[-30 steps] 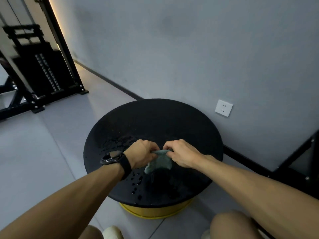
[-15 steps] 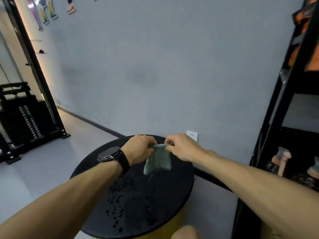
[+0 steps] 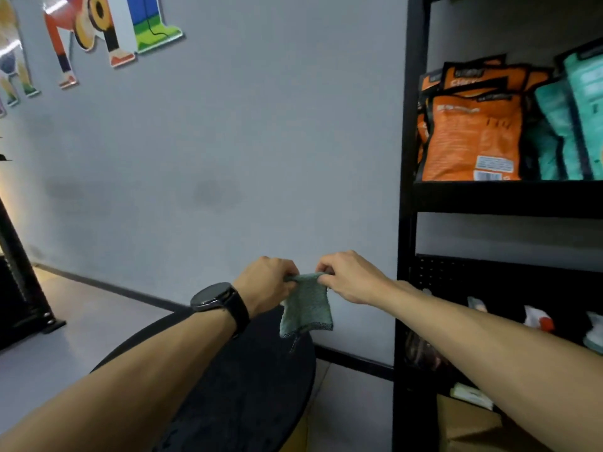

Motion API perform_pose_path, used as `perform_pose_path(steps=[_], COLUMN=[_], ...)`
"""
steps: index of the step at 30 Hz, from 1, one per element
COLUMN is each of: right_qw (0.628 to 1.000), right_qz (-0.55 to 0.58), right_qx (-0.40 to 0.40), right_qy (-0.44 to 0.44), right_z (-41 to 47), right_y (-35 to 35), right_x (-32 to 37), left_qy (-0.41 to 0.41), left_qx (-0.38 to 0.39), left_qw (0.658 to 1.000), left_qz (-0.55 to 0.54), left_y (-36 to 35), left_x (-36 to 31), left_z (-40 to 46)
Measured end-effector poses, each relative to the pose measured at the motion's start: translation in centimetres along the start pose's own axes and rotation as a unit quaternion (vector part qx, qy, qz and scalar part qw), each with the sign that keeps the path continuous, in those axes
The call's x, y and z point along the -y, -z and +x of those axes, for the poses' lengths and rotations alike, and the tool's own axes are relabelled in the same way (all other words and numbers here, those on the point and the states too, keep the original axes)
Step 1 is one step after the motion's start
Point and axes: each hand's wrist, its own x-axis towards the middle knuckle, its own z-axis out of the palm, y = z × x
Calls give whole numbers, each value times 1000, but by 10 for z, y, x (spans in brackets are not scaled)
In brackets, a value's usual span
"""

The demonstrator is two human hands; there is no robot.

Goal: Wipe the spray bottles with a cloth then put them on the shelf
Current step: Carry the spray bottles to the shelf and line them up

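Observation:
A small green cloth (image 3: pixel 306 308) hangs in the air above the round black table (image 3: pixel 261 386). My left hand (image 3: pixel 266 283), with a black watch on its wrist, pinches the cloth's top left corner. My right hand (image 3: pixel 349 277) pinches the top right corner. The black shelf (image 3: pixel 406 223) stands at the right. On its lower level, behind my right forearm, I see the heads of several spray bottles (image 3: pixel 538 319), their bodies mostly hidden.
Orange bags (image 3: pixel 470 132) and teal bags (image 3: pixel 574 119) fill the shelf's upper level. A cardboard box (image 3: pixel 466 425) sits at the shelf's bottom. A grey wall with colourful stickers (image 3: pixel 98 31) is ahead. Black gym equipment (image 3: pixel 16 288) stands at the far left.
Both hands have lifted the cloth up off the table and hold it stretched between them. My view has risen and turned right, bringing the shelf into sight.

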Motion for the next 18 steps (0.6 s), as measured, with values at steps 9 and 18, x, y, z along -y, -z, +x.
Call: perform_pose_path(steps=[9,18], right_qw=[996,980], right_qz=[-32,-63], right_qx=[-42,-79], right_qy=[-68,-173], right_z=[-61,-145], right_y=[54,107], right_x=[-55,-113], left_qy=[-65,-182], left_qx=[26,60], left_qw=[997,981], left_qz=[-9,-41], left_y=[-16,-38], left_x=[-85,-194], left_z=[25,37])
